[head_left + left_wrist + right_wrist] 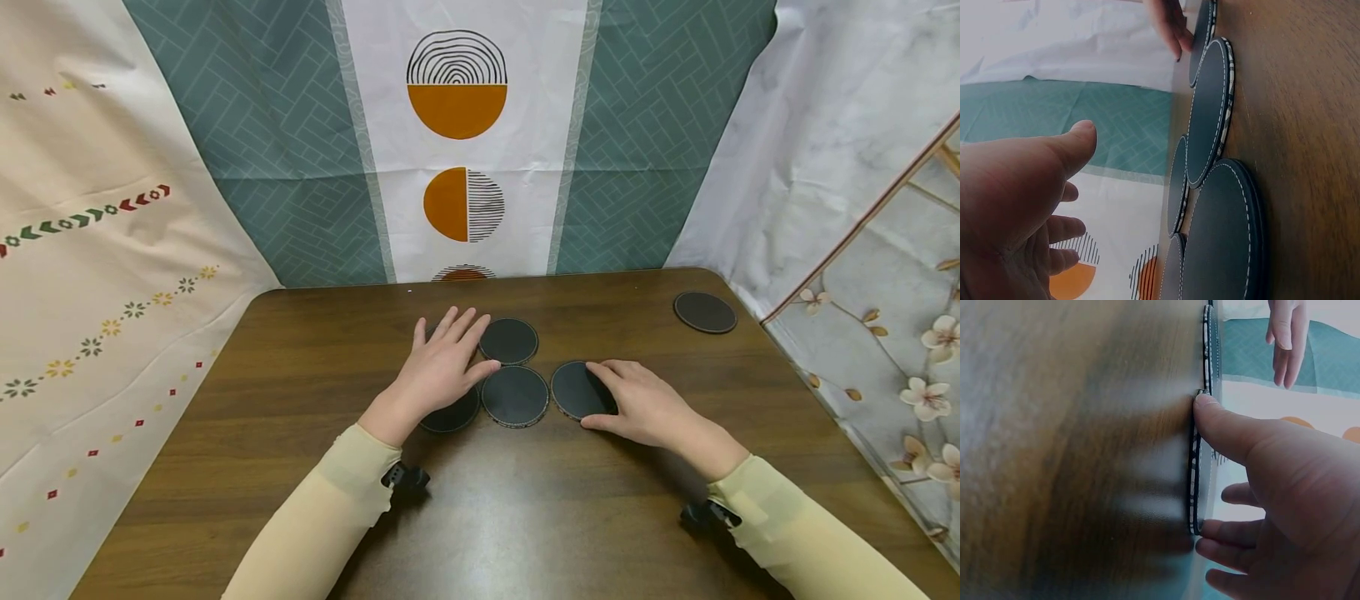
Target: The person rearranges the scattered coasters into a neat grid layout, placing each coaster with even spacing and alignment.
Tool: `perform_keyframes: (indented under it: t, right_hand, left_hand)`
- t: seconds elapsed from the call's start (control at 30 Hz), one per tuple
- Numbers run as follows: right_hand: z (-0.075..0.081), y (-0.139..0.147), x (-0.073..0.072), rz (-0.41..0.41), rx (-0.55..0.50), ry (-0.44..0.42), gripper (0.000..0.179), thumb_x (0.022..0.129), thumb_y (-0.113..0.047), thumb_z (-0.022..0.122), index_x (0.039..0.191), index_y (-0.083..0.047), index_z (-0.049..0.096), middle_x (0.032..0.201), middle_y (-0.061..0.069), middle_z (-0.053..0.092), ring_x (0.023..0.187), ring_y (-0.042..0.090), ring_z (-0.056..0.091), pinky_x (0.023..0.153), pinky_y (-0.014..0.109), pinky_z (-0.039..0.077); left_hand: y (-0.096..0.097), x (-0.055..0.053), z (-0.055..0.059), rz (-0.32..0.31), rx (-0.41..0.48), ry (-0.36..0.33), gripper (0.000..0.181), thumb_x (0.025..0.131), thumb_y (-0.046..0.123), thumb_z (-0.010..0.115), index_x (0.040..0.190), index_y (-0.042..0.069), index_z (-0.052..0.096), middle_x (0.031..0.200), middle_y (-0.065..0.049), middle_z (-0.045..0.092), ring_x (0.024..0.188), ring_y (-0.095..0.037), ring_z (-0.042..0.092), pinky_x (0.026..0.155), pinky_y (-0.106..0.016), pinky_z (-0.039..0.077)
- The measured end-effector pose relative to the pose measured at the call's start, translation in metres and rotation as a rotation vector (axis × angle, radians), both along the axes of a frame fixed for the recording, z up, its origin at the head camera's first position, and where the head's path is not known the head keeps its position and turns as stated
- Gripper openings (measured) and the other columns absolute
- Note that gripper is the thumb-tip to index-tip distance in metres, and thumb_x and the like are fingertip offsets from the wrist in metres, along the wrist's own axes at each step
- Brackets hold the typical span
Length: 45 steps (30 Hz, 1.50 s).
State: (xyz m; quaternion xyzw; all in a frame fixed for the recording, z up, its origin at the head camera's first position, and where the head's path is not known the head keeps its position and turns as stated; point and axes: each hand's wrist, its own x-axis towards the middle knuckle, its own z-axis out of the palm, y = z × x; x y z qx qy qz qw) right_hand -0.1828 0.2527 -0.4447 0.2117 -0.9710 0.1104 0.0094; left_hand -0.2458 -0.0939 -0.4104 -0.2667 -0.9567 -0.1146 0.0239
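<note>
Several round black coasters with pale stitched edges lie on the table. My right hand [637, 402] grips the rightmost coaster [576, 390] of the front row, thumb at its near rim and fingers at the far rim. Just left of it lies the front middle coaster [515, 397], and behind that a back coaster [510, 342]. Above the two left coasters hovers my left hand [442, 367], fingers extended and holding nothing. It partly hides the front left coaster [452, 417] and most of the back left one. The left wrist view shows the left palm [1010, 200] raised off the coasters.
A separate dark coaster [705, 312] lies near the table's back right corner. The brown wooden table [300, 467] ends at hanging patterned cloths: a teal and white one [480, 150] behind, a cream one [112, 275] left, a marbled floral one [885, 350] right.
</note>
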Motion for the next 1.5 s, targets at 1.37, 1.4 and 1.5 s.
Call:
perform_keyframes:
  t: [1.37,1.4,1.5]
  right_hand:
    - [0.012,0.030,-0.010,-0.031,-0.005,0.073,0.091,0.101,-0.058,0.077,0.167,-0.003,0.047,0.166,0.035,0.043,0.151,0.058,0.041,0.121,0.071,0.033]
    - [0.011,0.033,-0.011,-0.036,-0.004,0.073,0.092,0.101,-0.059,0.077,0.167,-0.003,0.046,0.166,0.035,0.042,0.152,0.059,0.039,0.122,0.071,0.032]
    - [0.010,0.043,-0.015,-0.053,-0.009,0.078,0.093,0.102,-0.058,0.077,0.168,-0.002,0.043,0.166,0.037,0.040,0.153,0.060,0.036,0.123,0.071,0.029]
  left_hand:
    - [0.029,0.000,0.003,-0.073,-0.057,0.011,0.082,0.111,0.064,0.055,0.177,0.021,0.031,0.182,-0.009,0.027,0.169,-0.034,0.017,0.128,-0.076,0.009]
    - [0.032,-0.001,0.004,-0.079,-0.061,0.013,0.082,0.111,0.064,0.055,0.177,0.021,0.031,0.182,-0.008,0.027,0.169,-0.034,0.018,0.128,-0.075,0.010]
    - [0.040,-0.002,0.004,-0.098,-0.065,0.017,0.082,0.111,0.066,0.053,0.177,0.022,0.031,0.181,-0.008,0.028,0.169,-0.034,0.020,0.128,-0.075,0.012]
